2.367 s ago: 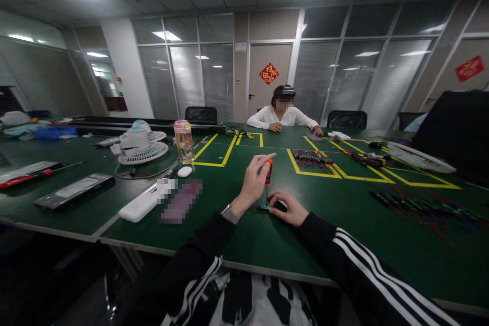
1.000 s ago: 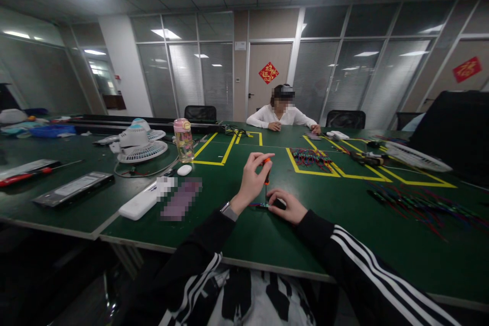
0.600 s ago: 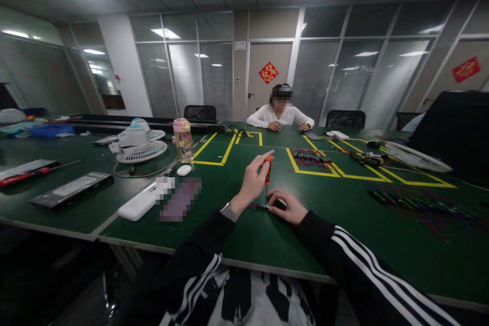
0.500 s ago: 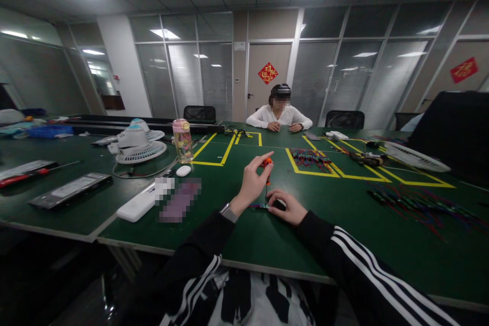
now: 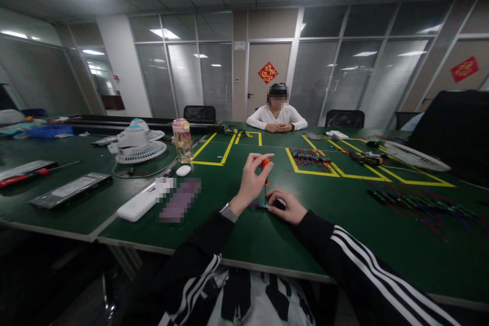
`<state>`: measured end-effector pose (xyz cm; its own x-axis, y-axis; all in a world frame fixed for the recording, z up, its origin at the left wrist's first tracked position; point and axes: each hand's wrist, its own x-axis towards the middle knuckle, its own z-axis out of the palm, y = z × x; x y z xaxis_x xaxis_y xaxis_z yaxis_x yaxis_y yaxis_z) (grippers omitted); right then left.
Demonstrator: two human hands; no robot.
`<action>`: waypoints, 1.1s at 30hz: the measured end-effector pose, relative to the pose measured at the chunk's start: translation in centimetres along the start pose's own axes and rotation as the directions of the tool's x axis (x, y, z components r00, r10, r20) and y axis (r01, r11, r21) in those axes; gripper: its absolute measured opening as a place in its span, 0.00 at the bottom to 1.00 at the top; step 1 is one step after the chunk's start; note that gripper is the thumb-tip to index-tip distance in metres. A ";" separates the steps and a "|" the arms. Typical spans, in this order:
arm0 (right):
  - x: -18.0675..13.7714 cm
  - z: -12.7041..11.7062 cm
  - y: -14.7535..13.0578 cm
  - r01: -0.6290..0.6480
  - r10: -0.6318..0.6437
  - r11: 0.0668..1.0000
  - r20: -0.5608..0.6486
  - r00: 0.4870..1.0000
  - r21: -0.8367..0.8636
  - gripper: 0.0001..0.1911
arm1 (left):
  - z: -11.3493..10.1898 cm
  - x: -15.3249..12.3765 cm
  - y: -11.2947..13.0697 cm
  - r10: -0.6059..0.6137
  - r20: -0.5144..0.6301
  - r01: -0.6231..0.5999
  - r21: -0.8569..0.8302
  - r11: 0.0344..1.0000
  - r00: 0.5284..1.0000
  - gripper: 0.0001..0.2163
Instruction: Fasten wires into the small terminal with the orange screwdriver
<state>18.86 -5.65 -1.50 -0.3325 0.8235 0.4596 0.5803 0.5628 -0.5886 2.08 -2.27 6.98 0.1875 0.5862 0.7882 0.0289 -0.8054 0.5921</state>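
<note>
My left hand is closed around the orange handle of a screwdriver, which stands upright with its thin shaft pointing down. The tip of the shaft meets a small green circuit board lying flat on the table, with thin coloured wires at its left end. My right hand rests on the table, thumb and fingertips closed on the board's right end. Part of the board is hidden by those fingers.
On the green table, several wired boards lie inside yellow tape, with another bundle at right. To the left are a white fan, a drink bottle, a white case and a hard drive. A person sits opposite.
My left hand has shifted very slightly on the screwdriver, while my right hand and the board stay in place. The person opposite has brought their hands together.
</note>
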 end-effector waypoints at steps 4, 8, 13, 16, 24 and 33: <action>0.0 0.0 0.0 -0.005 0.005 1.000 0.007 1.000 -0.006 0.02 | 0.0 0.0 0.0 -0.017 0.047 0.020 -0.073 0.997 0.999 0.14; 0.0 0.1 0.1 0.008 -0.008 1.000 -0.005 1.000 0.001 0.02 | 0.0 0.0 0.0 0.001 -0.064 0.002 0.041 0.999 0.998 0.10; 0.0 0.1 0.1 0.003 -0.003 1.000 -0.004 1.000 -0.001 0.02 | 0.0 0.1 -0.3 -0.036 0.067 0.041 -0.082 0.996 0.997 0.16; 0.0 0.0 0.0 0.003 -0.003 1.000 0.006 1.000 -0.004 0.02 | 0.0 0.1 -0.3 -0.026 0.031 0.028 -0.039 0.999 0.999 0.14; 0.0 0.0 -0.1 0.009 -0.009 1.000 0.009 1.000 -0.010 0.03 | 0.1 0.2 -0.3 -0.082 0.098 0.094 -0.120 0.988 0.992 0.14; 0.1 -0.1 -0.4 0.003 -0.003 1.000 0.002 1.000 -0.004 0.02 | -0.2 0.2 0.1 -0.029 0.047 0.031 -0.042 0.999 0.998 0.12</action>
<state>18.73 -5.81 -1.18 -0.3357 0.8220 0.4600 0.5819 0.5650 -0.5849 1.94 -2.20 7.26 0.2323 0.6042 0.7622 -0.0062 -0.7827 0.6224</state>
